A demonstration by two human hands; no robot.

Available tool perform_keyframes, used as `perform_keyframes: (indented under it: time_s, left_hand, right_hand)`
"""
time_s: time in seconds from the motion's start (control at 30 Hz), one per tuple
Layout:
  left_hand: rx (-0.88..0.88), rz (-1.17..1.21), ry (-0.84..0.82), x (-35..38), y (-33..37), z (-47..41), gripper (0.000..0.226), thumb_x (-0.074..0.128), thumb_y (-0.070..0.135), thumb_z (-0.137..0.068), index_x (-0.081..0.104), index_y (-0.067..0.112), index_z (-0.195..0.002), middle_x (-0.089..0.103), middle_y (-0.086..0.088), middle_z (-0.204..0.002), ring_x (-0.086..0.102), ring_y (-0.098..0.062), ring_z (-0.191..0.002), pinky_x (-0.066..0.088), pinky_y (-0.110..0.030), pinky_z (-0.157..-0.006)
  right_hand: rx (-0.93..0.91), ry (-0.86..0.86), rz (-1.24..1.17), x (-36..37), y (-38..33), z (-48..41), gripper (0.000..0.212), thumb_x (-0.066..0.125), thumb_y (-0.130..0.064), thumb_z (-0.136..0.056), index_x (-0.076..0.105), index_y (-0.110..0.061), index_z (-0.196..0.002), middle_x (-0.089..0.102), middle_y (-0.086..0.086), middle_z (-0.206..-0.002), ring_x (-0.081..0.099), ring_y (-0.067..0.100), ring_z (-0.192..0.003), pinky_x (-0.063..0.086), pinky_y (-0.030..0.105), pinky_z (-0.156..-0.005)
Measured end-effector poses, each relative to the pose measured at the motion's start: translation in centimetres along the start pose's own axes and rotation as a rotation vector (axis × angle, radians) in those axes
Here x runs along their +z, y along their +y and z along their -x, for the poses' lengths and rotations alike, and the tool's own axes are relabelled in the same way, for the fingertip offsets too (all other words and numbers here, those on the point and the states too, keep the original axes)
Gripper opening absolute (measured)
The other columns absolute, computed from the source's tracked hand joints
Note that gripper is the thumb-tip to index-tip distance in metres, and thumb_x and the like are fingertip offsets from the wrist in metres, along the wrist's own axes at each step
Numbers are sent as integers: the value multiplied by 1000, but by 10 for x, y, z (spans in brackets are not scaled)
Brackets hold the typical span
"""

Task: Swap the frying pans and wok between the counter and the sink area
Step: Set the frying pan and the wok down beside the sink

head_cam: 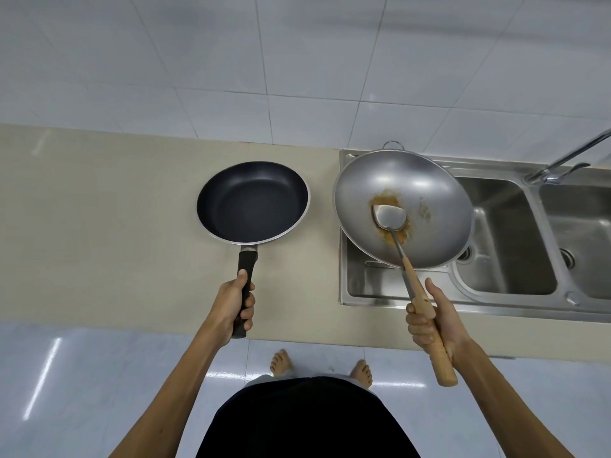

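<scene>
A black non-stick frying pan point(253, 201) is on the beige counter point(99, 209), left of the sink. My left hand point(236, 304) is closed around its black handle. A steel wok point(401, 206) with an orange-brown residue in its bowl is over the left part of the steel sink point(509, 233). My right hand point(433, 320) grips the wok's long wooden handle. A metal spatula point(388, 218) lies in the wok, its shaft running along that handle towards my hand. Whether the pan and wok rest on the surfaces or are held just above them, I cannot tell.
The sink has two basins and a chrome tap point(562, 161) at the back right. A white tiled wall point(297, 61) rises behind the counter. My bare feet point(362, 371) stand on a glossy tiled floor below the counter's front edge.
</scene>
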State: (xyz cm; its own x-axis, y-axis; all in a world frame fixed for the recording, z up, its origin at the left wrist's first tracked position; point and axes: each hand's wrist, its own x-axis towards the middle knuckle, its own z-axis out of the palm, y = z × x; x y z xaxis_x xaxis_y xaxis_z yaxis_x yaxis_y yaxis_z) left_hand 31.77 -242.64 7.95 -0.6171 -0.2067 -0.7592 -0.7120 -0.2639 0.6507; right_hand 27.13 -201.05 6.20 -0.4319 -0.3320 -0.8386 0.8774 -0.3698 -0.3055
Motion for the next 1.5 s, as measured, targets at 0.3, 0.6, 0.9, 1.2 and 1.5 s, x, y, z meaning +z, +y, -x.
perform_keyframes:
  time_s: [0.3,0.6,0.9,1.2,1.5]
  left_hand:
    - [-7,-12,2,-3,3,-12,43,40,50,-105,50,12,-89,41,3,-50,32,-13,-36,32,-22,-36]
    - [4,-34,-4,-6,-3,-27,42,42,49,-105,51,12,-89,41,2,-51,32,-13,-36,32,-22,-36]
    - [53,-143,-28,-9,-27,-42,33,60,39,-99,50,9,-93,48,-1,-53,43,-16,-38,41,-26,-37]
    - [67,-254,-2,-14,-43,-56,20,63,24,-99,51,8,-94,53,-4,-61,47,-17,-41,45,-31,-39]
    - [51,-347,-48,-20,-39,-57,21,64,20,-99,53,4,-106,61,-14,-70,59,-21,-47,54,-34,-46]
  right_hand:
    - [-8,-16,-7,-14,17,-17,67,61,-72,-82,57,-6,-73,50,5,-50,44,15,-34,42,22,-38]
    - [-88,149,201,-13,28,-16,71,56,-79,-81,61,-8,-82,53,9,-67,46,18,-47,41,27,-47]
    - [-169,204,356,-9,37,-17,78,57,-72,-85,59,-4,-123,66,18,-92,60,26,-63,55,38,-59]
    - [-255,351,656,-5,42,-14,66,77,-58,-76,56,-16,-122,69,17,-113,71,35,-92,63,45,-78]
    - [-237,423,789,-6,45,-24,58,74,-48,-87,47,-18,-129,64,12,-116,70,34,-96,59,41,-69]
